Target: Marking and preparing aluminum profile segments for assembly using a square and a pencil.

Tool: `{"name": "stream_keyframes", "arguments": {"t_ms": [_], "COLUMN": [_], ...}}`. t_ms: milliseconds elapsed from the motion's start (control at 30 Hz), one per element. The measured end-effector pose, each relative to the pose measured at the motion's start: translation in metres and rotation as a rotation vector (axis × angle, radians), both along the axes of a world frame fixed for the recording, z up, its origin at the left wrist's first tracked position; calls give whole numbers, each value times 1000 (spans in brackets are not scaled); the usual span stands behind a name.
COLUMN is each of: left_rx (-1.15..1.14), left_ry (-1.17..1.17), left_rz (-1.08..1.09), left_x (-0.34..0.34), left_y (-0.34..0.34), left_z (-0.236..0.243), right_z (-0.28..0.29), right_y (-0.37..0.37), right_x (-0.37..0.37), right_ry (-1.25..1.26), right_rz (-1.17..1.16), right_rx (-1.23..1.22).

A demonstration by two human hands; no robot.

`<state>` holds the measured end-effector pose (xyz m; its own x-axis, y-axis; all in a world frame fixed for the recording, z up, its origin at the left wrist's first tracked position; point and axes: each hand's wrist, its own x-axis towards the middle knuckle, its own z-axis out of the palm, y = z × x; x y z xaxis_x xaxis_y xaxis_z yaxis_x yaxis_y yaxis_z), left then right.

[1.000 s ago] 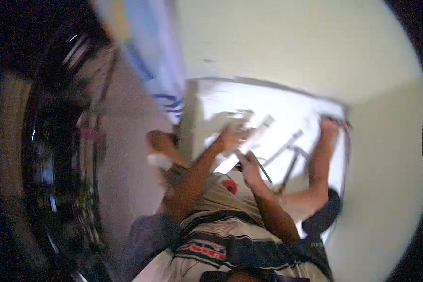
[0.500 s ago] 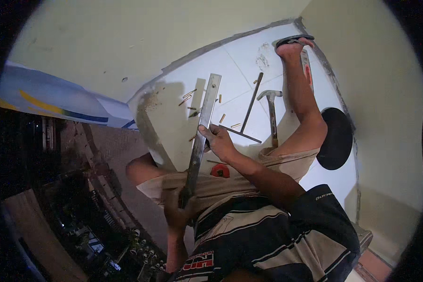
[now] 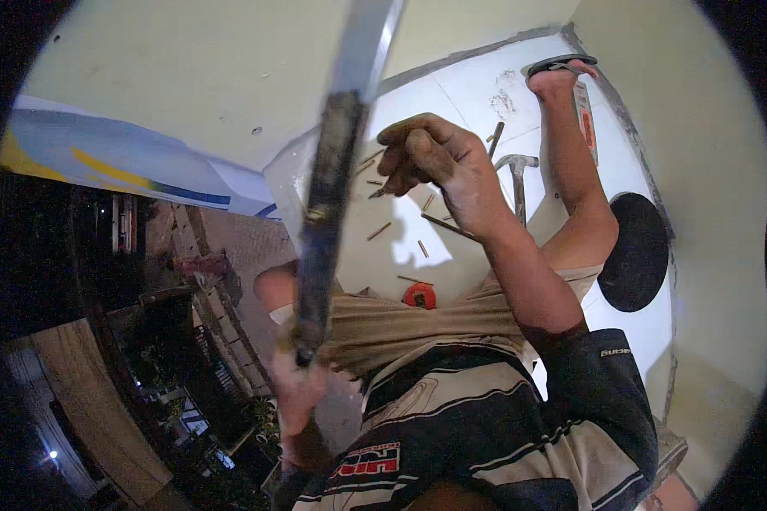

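My left hand (image 3: pixel 298 383), blurred by motion, grips the lower end of a long metal bar (image 3: pixel 328 179). The bar stands almost upright in the view, its dark, scuffed face towards me and its bright far end running past the upper edge. Just right of the bar, my right hand (image 3: pixel 447 170) is raised with loosely curled fingers, apart from the bar and with nothing visible in them. Beneath that hand, several small brass-coloured pins (image 3: pixel 379 231) lie on the floor. A dark T-shaped rod (image 3: pixel 448 226), partly hidden by the hand, and a claw hammer (image 3: pixel 518 175) lie further right.
A red round tape measure (image 3: pixel 419 295) lies between my legs. A black oval pad (image 3: pixel 632 251) rests beside my right knee, and a red-and-grey tool (image 3: pixel 586 123) near my foot. Walls rise ahead and right. Left, past a blue-and-white banner (image 3: pixel 145 162), the floor drops to a dark lower level.
My right hand has let go of the bar and moved up and right. The bar has come up closer to the camera, its dark face now showing, still in my left hand.
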<state>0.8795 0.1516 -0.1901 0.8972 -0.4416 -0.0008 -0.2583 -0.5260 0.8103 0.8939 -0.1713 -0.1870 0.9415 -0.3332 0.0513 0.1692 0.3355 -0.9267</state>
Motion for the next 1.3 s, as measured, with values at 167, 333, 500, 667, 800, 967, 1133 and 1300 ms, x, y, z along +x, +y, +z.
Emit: {"name": "stream_keyframes", "arguments": {"t_ms": [167, 333, 500, 667, 800, 967, 1133, 1300], "left_rx": [-292, -672, -803, -749, -811, -1027, -1071, -1133], "left_ry": [-167, 246, -519, -572, -518, -284, -252, -218], "left_rz": [251, -48, 122, 132, 166, 82, 178, 139], "left_x": [17, 71, 68, 79, 91, 113, 114, 119], "left_y": [-1, 79, 32, -20, -28, -3, 10, 16], "left_z": [68, 146, 173, 164, 124, 67, 29, -6], "right_z": [-64, -164, -225, -269, -285, -276, -267, -286], "right_y": [-17, -24, 9, 55, 68, 63, 61, 62], "right_x": [-20, -53, -66, -74, -73, -79, -78, -80], "right_ry": [259, 567, 557, 488, 464, 394, 436, 400], "right_rz": [-191, -180, 90, 458, 536, 578, 632, 566], "right_rx": [-171, -561, -1001, -1311, -1354, -1394, -1372, -1389]}}
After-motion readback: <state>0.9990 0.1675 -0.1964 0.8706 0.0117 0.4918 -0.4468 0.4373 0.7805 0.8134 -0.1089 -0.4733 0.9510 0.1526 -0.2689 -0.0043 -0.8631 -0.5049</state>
